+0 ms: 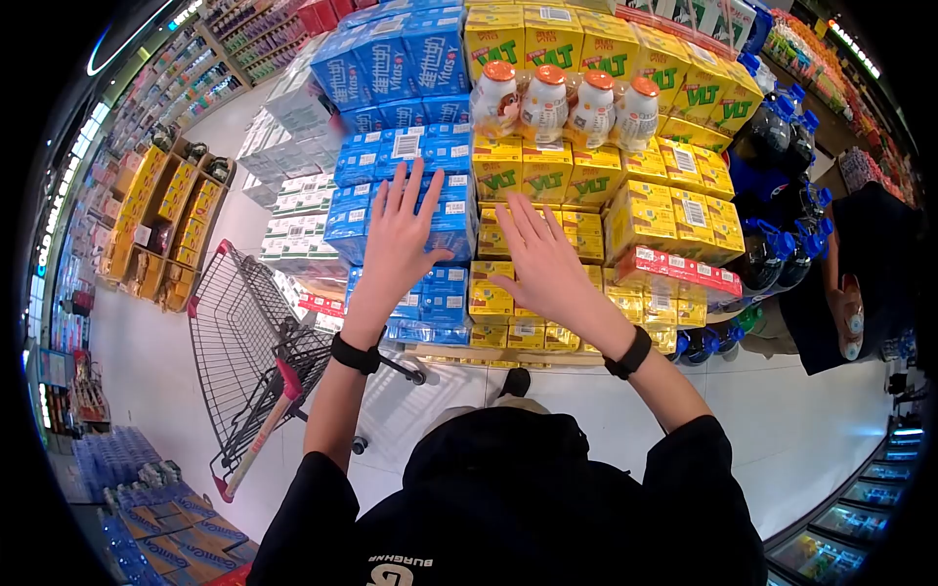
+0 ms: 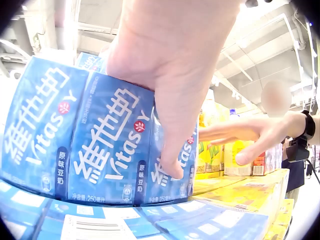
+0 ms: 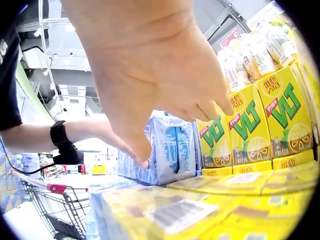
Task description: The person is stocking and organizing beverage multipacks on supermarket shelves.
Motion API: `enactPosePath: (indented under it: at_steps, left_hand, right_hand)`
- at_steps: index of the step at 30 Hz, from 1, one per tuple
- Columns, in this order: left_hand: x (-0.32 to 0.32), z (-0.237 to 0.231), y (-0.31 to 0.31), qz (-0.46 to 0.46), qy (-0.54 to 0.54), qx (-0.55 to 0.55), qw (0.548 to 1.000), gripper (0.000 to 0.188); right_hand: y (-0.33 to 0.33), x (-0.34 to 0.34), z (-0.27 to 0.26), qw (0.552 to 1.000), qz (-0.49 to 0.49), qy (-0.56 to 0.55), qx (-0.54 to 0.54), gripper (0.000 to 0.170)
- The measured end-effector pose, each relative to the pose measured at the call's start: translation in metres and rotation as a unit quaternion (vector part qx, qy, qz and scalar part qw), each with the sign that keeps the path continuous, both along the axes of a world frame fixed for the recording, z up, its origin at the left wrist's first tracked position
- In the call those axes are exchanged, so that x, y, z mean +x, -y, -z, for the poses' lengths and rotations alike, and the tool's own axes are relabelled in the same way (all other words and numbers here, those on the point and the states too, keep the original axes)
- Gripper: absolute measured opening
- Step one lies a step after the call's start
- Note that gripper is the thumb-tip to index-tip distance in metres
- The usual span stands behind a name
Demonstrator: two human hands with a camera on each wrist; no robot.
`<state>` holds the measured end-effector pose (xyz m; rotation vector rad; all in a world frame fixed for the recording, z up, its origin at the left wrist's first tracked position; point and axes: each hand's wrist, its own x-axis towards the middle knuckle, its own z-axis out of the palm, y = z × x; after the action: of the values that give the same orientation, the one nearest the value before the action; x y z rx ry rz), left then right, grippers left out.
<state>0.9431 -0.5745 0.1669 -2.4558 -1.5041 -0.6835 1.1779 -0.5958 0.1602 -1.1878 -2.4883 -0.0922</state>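
Note:
My left hand (image 1: pixel 399 230) lies over a shrink-wrapped pack of blue Vitasoy soy milk cartons (image 1: pixel 454 217), fingers straight and spread. In the left wrist view its thumb (image 2: pixel 172 162) hangs down against the front of the cartons (image 2: pixel 107 140). My right hand (image 1: pixel 542 256) is stretched flat over the yellow VLT lemon tea cartons (image 1: pixel 491 290), fingers straight with the thumb out to the side. The right wrist view has it just above the yellow pack tops (image 3: pixel 240 205), its fingertips overlapping the upright VLT cartons (image 3: pixel 245 125). Neither hand grips anything.
Several orange-capped bottles (image 1: pixel 549 103) stand wrapped on the yellow stack. To the left is a wire shopping cart (image 1: pixel 283 376) beside white cartons (image 1: pixel 298 230). Dark bottles with blue caps (image 1: pixel 767 256) and another person's hand (image 1: pixel 848 308) are at the right.

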Motion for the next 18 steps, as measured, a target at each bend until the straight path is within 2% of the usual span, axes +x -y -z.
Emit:
enactPosePath:
  at_steps: [3,7,13,18]
  left_hand:
    - [0.003,0.002,0.026,0.002,0.004,0.014,1.000,0.102]
    - [0.001,0.021,0.088,0.015,0.047,-0.024,0.999,0.089]
    - [-0.008,0.069,0.153,-0.029,0.074,-0.068,0.995,0.084]
    - [-0.003,0.086,0.176,-0.039,0.099,-0.094,0.990,0.087]
  right_hand:
    - [0.021,0.015,0.014,0.998,0.020,0.026,-0.053,0.086]
    - [0.035,0.028,0.032,0.991,0.015,0.055,-0.117,0.083]
    - [0.043,0.028,0.061,0.993,0.023,0.105,-0.046,0.079]
    - [0.044,0.032,0.074,0.997,0.002,0.074,0.007,0.078]
